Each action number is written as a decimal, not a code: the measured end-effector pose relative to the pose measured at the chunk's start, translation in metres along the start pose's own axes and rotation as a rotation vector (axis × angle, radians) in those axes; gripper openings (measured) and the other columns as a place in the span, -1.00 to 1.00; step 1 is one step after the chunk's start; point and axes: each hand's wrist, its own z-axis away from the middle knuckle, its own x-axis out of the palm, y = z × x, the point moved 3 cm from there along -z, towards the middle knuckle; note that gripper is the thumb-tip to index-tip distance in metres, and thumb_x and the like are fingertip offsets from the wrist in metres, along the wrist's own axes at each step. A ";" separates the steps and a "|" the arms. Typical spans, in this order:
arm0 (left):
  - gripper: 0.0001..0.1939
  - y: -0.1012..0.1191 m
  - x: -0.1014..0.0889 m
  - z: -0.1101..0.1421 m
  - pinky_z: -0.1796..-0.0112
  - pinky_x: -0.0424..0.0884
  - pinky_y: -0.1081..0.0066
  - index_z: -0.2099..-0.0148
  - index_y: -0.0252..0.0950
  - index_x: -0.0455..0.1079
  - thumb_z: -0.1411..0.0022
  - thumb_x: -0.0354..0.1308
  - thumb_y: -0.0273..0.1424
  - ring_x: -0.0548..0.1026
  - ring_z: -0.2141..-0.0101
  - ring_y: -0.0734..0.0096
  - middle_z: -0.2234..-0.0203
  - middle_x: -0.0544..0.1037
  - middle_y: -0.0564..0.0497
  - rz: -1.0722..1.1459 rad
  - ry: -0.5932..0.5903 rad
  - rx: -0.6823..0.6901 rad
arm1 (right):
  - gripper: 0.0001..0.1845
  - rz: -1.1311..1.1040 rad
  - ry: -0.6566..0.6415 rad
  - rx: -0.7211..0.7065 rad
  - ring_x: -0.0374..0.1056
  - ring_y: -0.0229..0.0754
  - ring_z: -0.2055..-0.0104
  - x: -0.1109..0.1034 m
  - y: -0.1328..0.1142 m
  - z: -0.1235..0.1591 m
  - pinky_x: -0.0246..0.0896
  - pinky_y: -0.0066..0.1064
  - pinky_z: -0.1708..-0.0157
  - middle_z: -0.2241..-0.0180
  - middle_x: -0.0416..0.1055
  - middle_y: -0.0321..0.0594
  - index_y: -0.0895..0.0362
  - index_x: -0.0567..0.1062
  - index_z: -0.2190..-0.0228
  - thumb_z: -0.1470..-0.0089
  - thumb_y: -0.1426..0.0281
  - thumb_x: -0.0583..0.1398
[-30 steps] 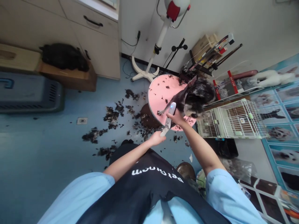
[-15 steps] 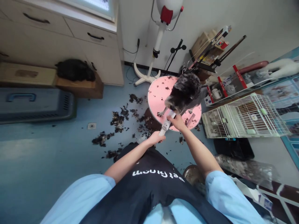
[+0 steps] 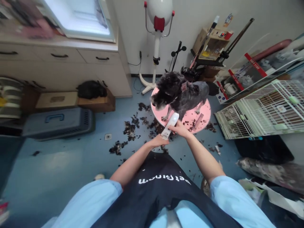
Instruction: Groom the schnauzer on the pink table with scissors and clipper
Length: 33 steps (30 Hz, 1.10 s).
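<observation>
My left hand (image 3: 158, 141) is closed around the lower end of a white hair clipper (image 3: 171, 122). Further up the same clipper, my right hand (image 3: 180, 129) has its fingers closed on the side of the body. A dark grey dog (image 3: 194, 95) with a pink collar stands on a round pink grooming table (image 3: 206, 110), its shaggy head to the left. The clipper's upper end is in front of the dog's chest and legs; I cannot tell whether it touches. A pinkish comb (image 3: 199, 121) lies on the tabletop among cut hair.
Dark hair clumps (image 3: 129, 130) litter the blue floor left of the table. A white stand dryer (image 3: 156, 44) rises behind it. To the right is a wire cage (image 3: 263, 110); to the left, a pet carrier (image 3: 59, 123) and cardboard box (image 3: 104, 103) by the cabinets.
The dog has lifted its head and turned it left, away from the clipper. Both hands keep hold of the clipper. My view has shifted, showing more of the left counter.
</observation>
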 end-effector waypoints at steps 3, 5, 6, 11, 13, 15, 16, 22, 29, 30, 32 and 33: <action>-0.93 0.007 -0.005 0.001 0.54 0.20 0.48 0.47 -0.32 0.33 0.07 0.18 -0.45 0.27 0.62 0.53 0.71 0.33 0.15 -0.062 -0.093 -0.019 | -0.56 -0.205 -0.057 0.072 0.15 -0.33 0.67 -0.017 0.009 0.009 0.09 -0.46 0.67 0.61 0.34 -0.40 0.12 0.41 0.37 0.29 0.18 0.38; -0.92 0.012 -0.008 0.001 0.54 0.19 0.49 0.47 -0.32 0.33 0.03 0.17 -0.42 0.27 0.62 0.52 0.72 0.33 0.15 -0.109 -0.123 -0.035 | -0.58 -0.308 0.144 0.015 0.08 -0.37 0.70 -0.030 0.017 0.014 0.02 -0.50 0.70 0.68 0.25 -0.46 0.11 0.40 0.43 0.31 0.16 0.38; -0.91 0.014 -0.008 0.001 0.55 0.18 0.49 0.48 -0.31 0.32 0.02 0.16 -0.41 0.27 0.62 0.53 0.72 0.32 0.15 -0.138 -0.128 -0.042 | -0.60 -0.334 0.217 -0.017 0.03 -0.39 0.71 -0.033 0.021 0.017 -0.03 -0.51 0.71 0.71 0.21 -0.48 0.11 0.40 0.45 0.30 0.16 0.37; -0.88 0.018 0.004 0.005 0.53 0.21 0.47 0.56 -0.31 0.31 0.03 0.16 -0.43 0.26 0.63 0.51 0.74 0.33 0.14 -0.225 -0.130 -0.115 | -0.66 -0.289 0.195 0.039 0.05 -0.36 0.71 -0.032 0.042 0.029 -0.11 -0.48 0.72 0.74 0.23 -0.42 0.12 0.45 0.54 0.41 0.26 0.42; -0.85 0.017 0.008 0.002 0.50 0.25 0.45 0.59 -0.31 0.33 0.07 0.21 -0.44 0.29 0.62 0.49 0.73 0.35 0.12 -0.216 -0.081 -0.149 | -0.66 -0.325 0.160 0.023 -0.02 -0.38 0.72 -0.038 0.049 0.029 -0.17 -0.48 0.73 0.74 0.18 -0.44 0.09 0.42 0.57 0.37 0.19 0.39; -0.81 0.016 0.010 -0.006 0.46 0.30 0.42 0.60 -0.30 0.32 0.02 0.22 -0.41 0.33 0.59 0.46 0.71 0.36 0.11 -0.283 -0.156 -0.142 | -0.64 -0.364 0.198 0.006 -0.05 -0.38 0.72 -0.049 0.059 0.023 -0.15 -0.46 0.73 0.75 0.14 -0.45 0.08 0.40 0.59 0.39 0.17 0.40; -0.81 0.016 0.008 -0.011 0.43 0.32 0.40 0.60 -0.31 0.33 0.03 0.24 -0.41 0.35 0.57 0.43 0.69 0.38 0.09 -0.292 -0.119 -0.147 | -0.64 -0.352 0.150 0.039 -0.01 -0.36 0.71 -0.052 0.066 0.020 -0.11 -0.45 0.73 0.74 0.16 -0.43 0.08 0.42 0.57 0.40 0.19 0.42; -0.76 0.049 -0.009 -0.045 0.22 0.40 0.35 0.19 -0.33 0.47 -0.01 0.18 -0.53 0.50 0.30 0.25 0.39 0.55 -0.03 -0.560 0.242 0.191 | -0.53 -0.492 0.032 0.148 0.30 -0.24 0.59 -0.074 0.099 0.018 0.25 -0.38 0.63 0.43 0.52 -0.21 -0.02 0.47 0.40 0.45 0.28 0.48; -0.42 0.068 0.012 -0.059 -0.01 0.37 0.16 -0.26 -0.36 0.22 -0.19 0.14 -0.38 0.44 -0.06 -0.08 -0.12 0.41 -0.33 -0.681 0.546 -0.054 | -0.51 -0.613 0.220 0.194 0.26 -0.27 0.68 -0.073 0.099 0.038 0.23 -0.44 0.71 0.64 0.41 -0.33 0.09 0.40 0.55 0.54 0.19 0.47; -0.46 0.063 0.017 -0.057 -0.05 0.33 0.20 -0.27 -0.29 0.22 -0.23 0.06 -0.44 0.42 -0.10 0.00 -0.16 0.39 -0.26 -0.693 0.519 -0.028 | -0.51 -0.648 0.222 0.139 0.24 -0.30 0.68 -0.073 0.095 0.036 0.22 -0.45 0.70 0.64 0.40 -0.34 0.10 0.39 0.54 0.49 0.16 0.47; -0.50 0.048 0.024 -0.053 -0.07 0.30 0.27 -0.20 -0.26 0.30 -0.21 0.00 -0.54 0.42 -0.10 0.08 -0.12 0.45 -0.18 -0.705 0.450 -0.024 | -0.50 -0.676 0.319 0.081 0.17 -0.35 0.71 -0.080 0.091 0.027 0.20 -0.46 0.70 0.70 0.31 -0.42 0.09 0.34 0.55 0.45 0.13 0.46; -0.55 0.038 0.026 -0.050 -0.05 0.31 0.30 -0.12 -0.24 0.37 -0.18 0.02 -0.55 0.44 -0.06 0.10 -0.05 0.50 -0.14 -0.685 0.417 -0.079 | -0.49 -0.687 0.369 0.057 0.13 -0.38 0.73 -0.085 0.090 0.021 0.17 -0.48 0.71 0.71 0.29 -0.44 0.09 0.32 0.55 0.43 0.11 0.45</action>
